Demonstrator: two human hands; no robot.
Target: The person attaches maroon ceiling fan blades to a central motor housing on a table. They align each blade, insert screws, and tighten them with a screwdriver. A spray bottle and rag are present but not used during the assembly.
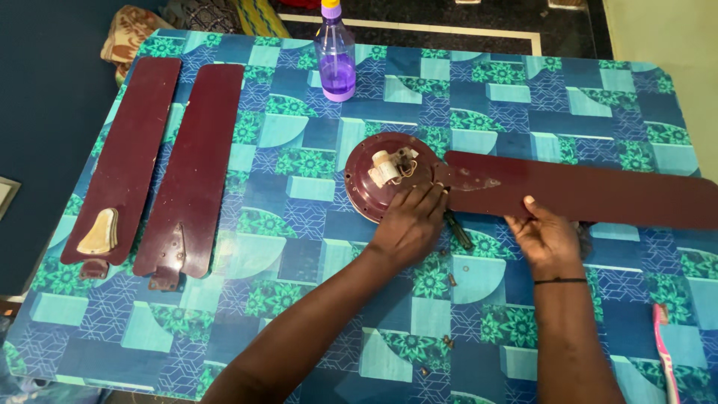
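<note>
Near the middle of the blue-green patterned table [299, 329], the left hand [407, 228] presses flat, fingers together, on the round maroon metal fan motor housing [374, 196]. The right hand [550, 239] pinches the long maroon fan blade [598, 196], which looks stiff, thin and light, best held near its root; the housing looks heavy.

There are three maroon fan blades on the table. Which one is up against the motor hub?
The long blade lying crosswise on the right, its end meeting the round motor hub, with both hands at it. The other two blades lie side by side at the far left, apart from the hub.
</note>
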